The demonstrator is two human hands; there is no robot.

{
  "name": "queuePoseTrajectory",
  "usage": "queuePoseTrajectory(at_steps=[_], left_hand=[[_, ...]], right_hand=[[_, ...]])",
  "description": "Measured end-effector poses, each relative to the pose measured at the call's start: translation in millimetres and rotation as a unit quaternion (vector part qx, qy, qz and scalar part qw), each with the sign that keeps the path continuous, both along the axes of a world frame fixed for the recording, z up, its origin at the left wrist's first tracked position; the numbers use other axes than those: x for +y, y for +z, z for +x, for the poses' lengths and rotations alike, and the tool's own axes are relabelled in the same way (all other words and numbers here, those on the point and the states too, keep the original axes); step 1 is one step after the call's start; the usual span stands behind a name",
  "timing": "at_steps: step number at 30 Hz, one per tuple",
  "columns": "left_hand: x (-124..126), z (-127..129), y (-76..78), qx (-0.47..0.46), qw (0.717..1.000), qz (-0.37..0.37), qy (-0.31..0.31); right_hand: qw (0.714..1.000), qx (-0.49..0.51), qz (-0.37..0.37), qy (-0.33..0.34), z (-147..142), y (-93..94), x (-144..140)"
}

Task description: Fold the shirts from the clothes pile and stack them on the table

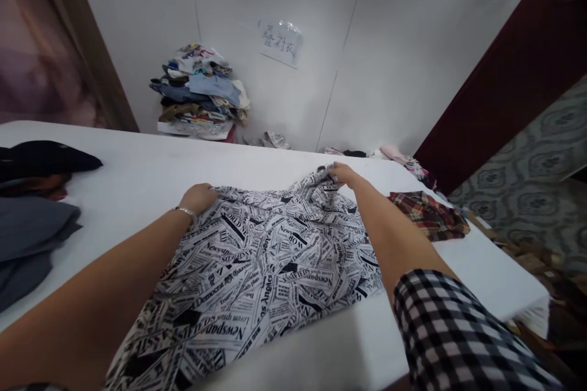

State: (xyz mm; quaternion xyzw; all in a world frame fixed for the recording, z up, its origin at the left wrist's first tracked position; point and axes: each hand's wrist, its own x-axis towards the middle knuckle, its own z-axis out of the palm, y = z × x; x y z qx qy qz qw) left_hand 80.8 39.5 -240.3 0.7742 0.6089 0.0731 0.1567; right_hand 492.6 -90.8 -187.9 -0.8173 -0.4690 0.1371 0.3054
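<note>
A white shirt with black newspaper print (284, 250) lies spread over the white table (137, 177), its lower left part reaching toward me past the near edge. My left hand (199, 198), with a bracelet at the wrist, grips its far left corner, fingers closed on the cloth. At the far right, my right hand (342, 173) pinches a bunched, slightly lifted fold of the same shirt. The fingertips of both hands are partly hidden by the fabric.
Dark and grey garments (32, 232) lie at the left. A folded plaid shirt (428, 214) rests at the right. Behind the table stands a tall clothes pile (202, 91), with more clothes (398, 159) along the back right edge. A paper sign (280, 43) hangs on the wall.
</note>
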Motion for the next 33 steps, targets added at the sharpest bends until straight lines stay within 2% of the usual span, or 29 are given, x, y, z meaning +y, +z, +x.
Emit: queuePoseTrajectory(at_steps=[7,10,13,16,19,24,27,33], left_hand=[[-6.9,-2.0,0.1,0.012,0.999,-0.024,-0.027],[-6.9,-1.5,-2.6,0.025,0.999,-0.021,-0.034],[-3.5,1.4,-1.6,0.007,1.0,0.006,-0.028],[2.8,6.6,2.3,0.002,0.999,0.034,0.003],[7.0,13.5,2.0,-0.003,0.999,0.039,0.027],[7.7,20.3,-6.7,-0.013,0.999,0.01,0.032],[11.4,19.0,-8.4,-0.023,0.999,0.001,0.034],[17.8,11.1,-14.6,-0.105,0.992,-0.048,0.047]], right_hand=[[0.988,-0.089,-0.1,-0.072,26.9,-33.5,-42.6],[0.983,-0.099,-0.137,-0.077,29.8,-49.2,-53.3],[0.982,-0.111,-0.123,-0.09,31.7,-57.7,-51.6],[0.977,-0.13,-0.083,-0.148,40.2,-57.3,-44.9],[0.972,-0.122,-0.077,-0.186,51.2,-58.8,-42.2],[0.979,-0.094,-0.091,-0.159,57.8,-69.2,-46.1],[0.983,-0.098,-0.072,-0.139,53.8,-67.1,-40.7],[0.995,-0.074,-0.03,-0.059,26.3,-59.6,3.7]])
